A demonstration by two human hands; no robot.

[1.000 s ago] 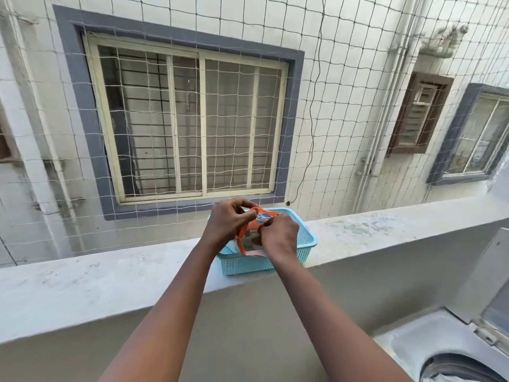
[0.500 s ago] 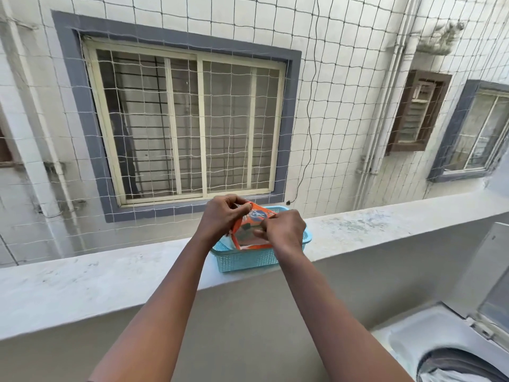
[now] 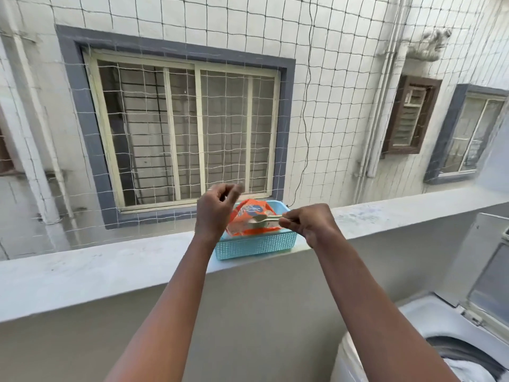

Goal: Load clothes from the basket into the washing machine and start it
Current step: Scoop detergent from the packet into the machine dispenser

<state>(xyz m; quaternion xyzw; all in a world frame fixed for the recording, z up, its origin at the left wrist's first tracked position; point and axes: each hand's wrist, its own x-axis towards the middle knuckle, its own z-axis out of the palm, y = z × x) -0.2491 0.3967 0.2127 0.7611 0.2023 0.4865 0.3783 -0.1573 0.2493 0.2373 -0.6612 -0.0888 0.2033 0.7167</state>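
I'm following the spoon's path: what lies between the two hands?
Head view: the orange packet in the blue basket, and the spoon that the right hand pinches.

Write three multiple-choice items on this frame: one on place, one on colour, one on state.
1. Where does the blue basket stand?
A. on the floor
B. on the balcony ledge
C. on a chair

2. What colour is the packet in the basket?
A. green
B. orange
C. black

3. How is the lid of the washing machine?
A. raised open
B. shut flat
C. taken off and laid on the ledge

Key: 1 B, the basket sits on the grey ledge in front of the netting. 2 B, the packet is orange with a blue mark. 3 A, the lid stands up and laundry shows in the drum.
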